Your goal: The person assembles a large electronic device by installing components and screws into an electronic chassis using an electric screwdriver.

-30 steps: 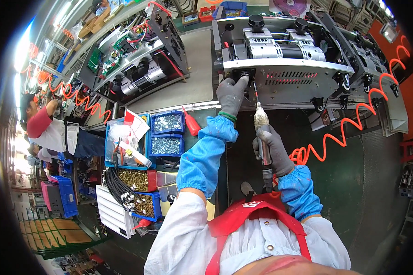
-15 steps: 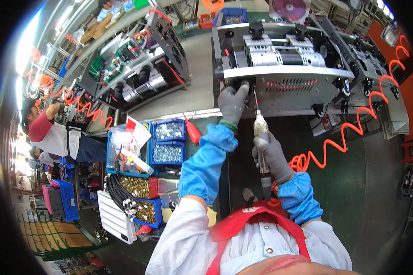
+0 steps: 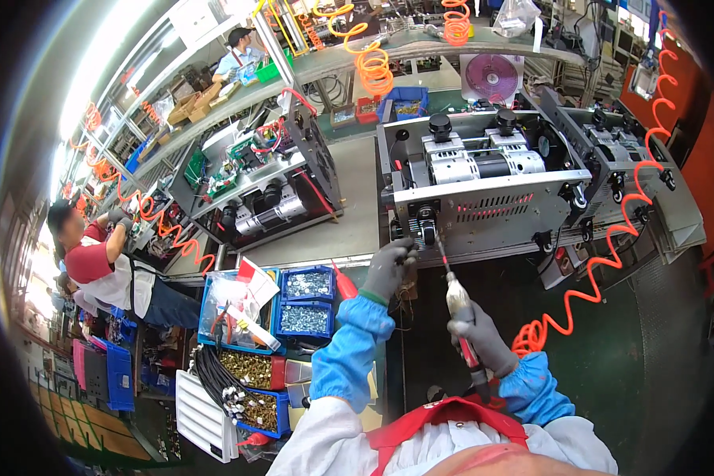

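My right hand (image 3: 485,339) grips a pneumatic screwdriver (image 3: 458,298), with its long bit pointing away from me. The bit's tip reaches the grey metal machine's front panel (image 3: 492,214), just right of a black caster wheel (image 3: 428,228); whether it touches a screw is too small to tell. Left of and below that caster is my left hand (image 3: 389,271), gloved in grey, its fingers curled together. Anything between those fingertips does not show. In the machine's open housing sits a silver and black compressor motor (image 3: 484,159).
Blue bins of screws (image 3: 307,319) stand on the left beside a red bottle (image 3: 344,282) and black cables (image 3: 214,371). Another open machine (image 3: 254,186) rests at the left of the bench. An orange coiled hose (image 3: 603,274) hangs at right. A co-worker (image 3: 119,262) stands far left.
The view has tilted up, so the bench sits lower. My left hand has drawn back from the panel's corner, leaving the caster exposed. My right hand still holds the screwdriver, now slanted more.
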`<state>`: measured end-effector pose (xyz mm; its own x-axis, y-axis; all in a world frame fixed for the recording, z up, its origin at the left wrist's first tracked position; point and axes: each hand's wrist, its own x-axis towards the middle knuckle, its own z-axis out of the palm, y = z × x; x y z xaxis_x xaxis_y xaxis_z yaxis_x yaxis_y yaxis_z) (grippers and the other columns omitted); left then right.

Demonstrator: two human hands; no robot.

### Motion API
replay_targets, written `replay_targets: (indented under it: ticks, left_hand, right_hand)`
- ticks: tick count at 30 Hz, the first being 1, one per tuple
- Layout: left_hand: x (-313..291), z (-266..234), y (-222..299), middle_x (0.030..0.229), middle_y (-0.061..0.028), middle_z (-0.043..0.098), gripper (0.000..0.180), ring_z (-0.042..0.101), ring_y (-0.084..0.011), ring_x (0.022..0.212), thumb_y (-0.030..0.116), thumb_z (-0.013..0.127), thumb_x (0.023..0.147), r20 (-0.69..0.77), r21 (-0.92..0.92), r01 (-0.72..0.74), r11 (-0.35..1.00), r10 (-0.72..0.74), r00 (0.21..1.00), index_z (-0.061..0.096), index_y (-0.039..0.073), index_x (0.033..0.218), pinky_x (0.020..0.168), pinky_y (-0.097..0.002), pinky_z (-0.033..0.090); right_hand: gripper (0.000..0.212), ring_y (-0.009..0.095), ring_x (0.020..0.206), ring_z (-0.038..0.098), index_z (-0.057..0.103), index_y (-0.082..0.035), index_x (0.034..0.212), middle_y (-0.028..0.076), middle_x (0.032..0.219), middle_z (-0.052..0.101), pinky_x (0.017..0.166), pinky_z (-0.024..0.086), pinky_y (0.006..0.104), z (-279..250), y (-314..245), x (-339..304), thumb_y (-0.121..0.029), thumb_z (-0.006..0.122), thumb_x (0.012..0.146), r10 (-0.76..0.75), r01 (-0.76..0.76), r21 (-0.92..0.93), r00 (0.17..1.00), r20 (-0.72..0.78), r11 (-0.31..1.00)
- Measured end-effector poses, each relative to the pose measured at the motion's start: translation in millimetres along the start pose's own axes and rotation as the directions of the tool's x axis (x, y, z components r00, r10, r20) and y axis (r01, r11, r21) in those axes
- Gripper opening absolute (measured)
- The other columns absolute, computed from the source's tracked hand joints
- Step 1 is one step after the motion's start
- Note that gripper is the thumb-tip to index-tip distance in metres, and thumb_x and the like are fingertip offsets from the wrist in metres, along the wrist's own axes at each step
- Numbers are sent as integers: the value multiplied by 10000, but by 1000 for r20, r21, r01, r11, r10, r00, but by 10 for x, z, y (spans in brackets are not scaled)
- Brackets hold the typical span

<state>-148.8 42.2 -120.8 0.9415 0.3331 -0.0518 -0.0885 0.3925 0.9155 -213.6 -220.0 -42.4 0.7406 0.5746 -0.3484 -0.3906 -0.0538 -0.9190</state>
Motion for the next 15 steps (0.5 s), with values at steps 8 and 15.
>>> replay_targets:
  ticks: [8,15]
  left_hand:
    - [-699,-48,289,702,-7,555,252,380,-47,449,247,606,971,13,-146,409,901,-411,911,615,25,1089,362,-176,292]
    - [-872,140,320,741,-48,646,300,439,-45,441,341,654,938,-9,181,232,956,-234,972,623,44,965,363,-190,319]
  right_hand:
    - [668,116,744,571,445,-6,1316,63,958,563,654,494,278,-59,162,-323,-249,765,782,180,-154,-126,956,233,980]
    - [734,163,881,581,467,7,1305,87,1043,576,787,484,304,-13,281,-471,-360,779,751,148,-90,-243,961,231,966]
